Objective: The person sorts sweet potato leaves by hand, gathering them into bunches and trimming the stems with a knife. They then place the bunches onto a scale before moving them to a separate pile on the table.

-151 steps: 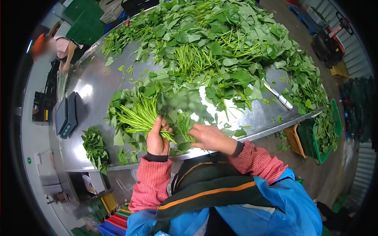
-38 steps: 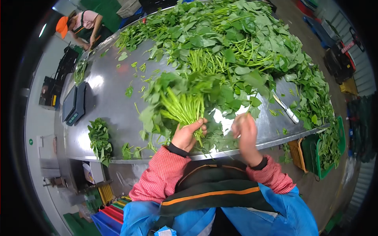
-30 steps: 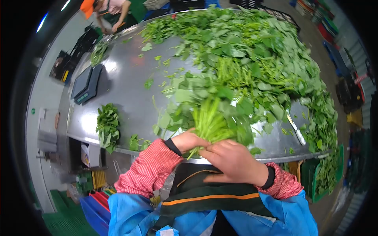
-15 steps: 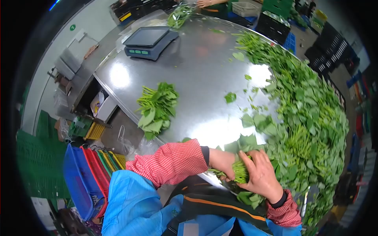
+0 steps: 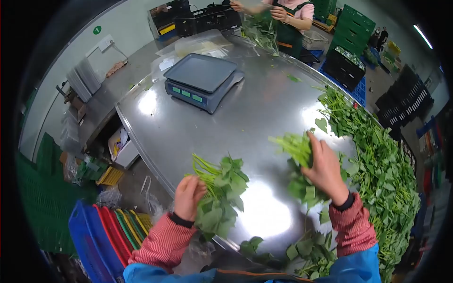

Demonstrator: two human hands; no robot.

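Note:
My left hand [image 5: 189, 195] is at the left edge of the metal table, its fingers curled round the stems of a bunch of leafy greens [image 5: 221, 193]. Those stems point away from me and the broad leaves hang toward me. In my right hand [image 5: 325, 167] is a second bunch of leafy greens [image 5: 298, 150], held above the table with its pale cut stems pointing up and left. The leaves of that bunch hang below my fingers. A long heap of loose greens [image 5: 382, 188] covers the right side of the table.
A digital scale [image 5: 202, 75] stands toward the back left of the metal table [image 5: 264, 113]. Behind it lie clear plastic bags [image 5: 203, 45]. Across the table a co-worker [image 5: 292, 28] handles bagged greens. Stacked colored baskets [image 5: 101, 236] stand at lower left, a black crate [image 5: 343, 68] at back right.
My hands have parted. The left has left the right-hand bunch and moved to the bunch on the left; the right has lifted its bunch forward. The view has tilted up, showing more of the co-worker.

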